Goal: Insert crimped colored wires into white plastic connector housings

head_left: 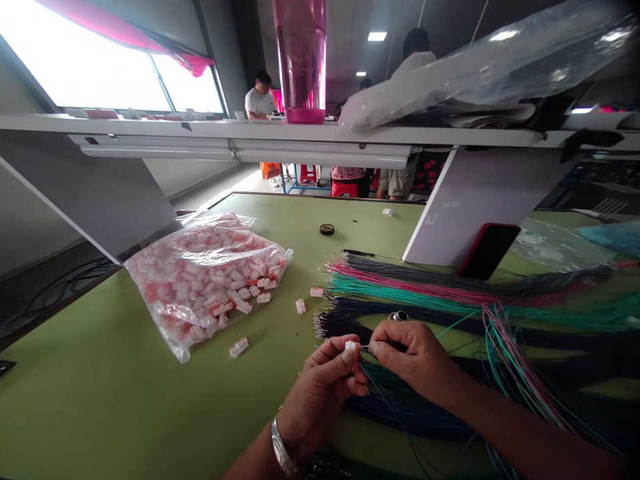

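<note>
One thin wire [366,347] and one small white-and-red plastic connector [352,353] meet above the green table [115,373]; my left hand [320,400] is nearly closed, its thumb and fingers pinching the connector, and my right hand [415,357] is closed to a fine pinch on the wire, whose bare tip sits right at the connector's edge; whether the tip has gone in, I cannot tell, as it is too small to see. Gripping the wire close to its tip seems best, so that it stays straight and does not buckle, with the connector held steady and square to it; my left forearm [260,460] rises from the lower edge, a silver bangle [281,445] at the wrist, and my right forearm [505,427] reaches in from the right over the coloured wire bundles [415,287]; loose connectors [300,306] lie near a clear plastic bag [205,280] full of more; a roll of black tape [327,229] and a red-edged phone [489,250] sit farther off.
</note>
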`<state>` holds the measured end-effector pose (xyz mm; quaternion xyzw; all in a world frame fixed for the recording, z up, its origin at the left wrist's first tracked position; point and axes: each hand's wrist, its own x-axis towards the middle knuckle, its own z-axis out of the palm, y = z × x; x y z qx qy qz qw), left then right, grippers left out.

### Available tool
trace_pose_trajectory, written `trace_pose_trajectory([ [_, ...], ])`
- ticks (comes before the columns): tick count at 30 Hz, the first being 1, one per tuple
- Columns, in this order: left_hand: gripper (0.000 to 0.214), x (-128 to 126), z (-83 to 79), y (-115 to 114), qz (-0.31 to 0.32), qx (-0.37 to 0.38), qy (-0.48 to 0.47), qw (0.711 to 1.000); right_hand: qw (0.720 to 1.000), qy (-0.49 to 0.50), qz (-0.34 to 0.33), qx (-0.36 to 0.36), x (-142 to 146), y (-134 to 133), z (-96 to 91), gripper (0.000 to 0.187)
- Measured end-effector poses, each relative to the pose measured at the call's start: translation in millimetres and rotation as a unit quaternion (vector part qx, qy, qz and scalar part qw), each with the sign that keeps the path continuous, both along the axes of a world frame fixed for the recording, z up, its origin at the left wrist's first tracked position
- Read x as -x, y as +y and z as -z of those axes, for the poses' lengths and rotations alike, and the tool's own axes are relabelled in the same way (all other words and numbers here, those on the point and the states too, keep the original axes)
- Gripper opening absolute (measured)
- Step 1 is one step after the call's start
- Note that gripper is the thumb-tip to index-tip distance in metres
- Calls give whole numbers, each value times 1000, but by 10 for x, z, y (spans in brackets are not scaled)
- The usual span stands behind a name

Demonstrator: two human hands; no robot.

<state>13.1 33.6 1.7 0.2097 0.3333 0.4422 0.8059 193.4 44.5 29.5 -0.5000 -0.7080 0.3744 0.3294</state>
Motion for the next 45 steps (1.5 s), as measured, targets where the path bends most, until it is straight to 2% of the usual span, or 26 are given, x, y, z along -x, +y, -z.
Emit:
trace_pose_trajectory([
  [3,22,-2,-4,-3,-2,-2,4,1000,996,-44,2,-81,-9,-18,2,8],
  [6,23,-1,-4,-7,-2,-1,3,1000,975,-124,-19,-186,-30,-18,-12,10],
  [9,23,-1,-3,-13,1,-1,5,1000,960,-172,-34,-220,-23,-18,-29,14],
  [11,23,-4,-7,-18,5,-4,9,1000,968,-158,-26,-190,3,-24,-36,16],
  [15,24,-17,-21,-24,7,-10,21,1000,997,-64,19,-44,58,-32,-31,18],
  [18,25,-23,-20,-26,5,-15,27,1000,999,-9,29,42,68,-20,-13,18],
  [22,26,-24,-11,-31,6,-26,32,999,994,40,21,97,64,-6,9,21],
  [25,28,-23,-17,-31,0,-18,33,999,996,36,24,79,64,-12,17,20],
  [29,30,-28,-24,-29,0,-11,33,999,1000,-7,30,-7,53,-27,34,14],
  [31,30,-34,-19,-32,5,-13,35,999,999,-11,30,-2,55,-33,51,15],
  [35,28,-48,8,-50,3,-33,50,998,997,26,34,61,103,-53,84,19],
  [38,26,-54,26,-60,-2,-55,72,996,995,39,40,81,130,-68,96,20],
  [45,25,-56,15,-59,-6,-44,69,997,999,12,18,27,41,-80,124,19],
])
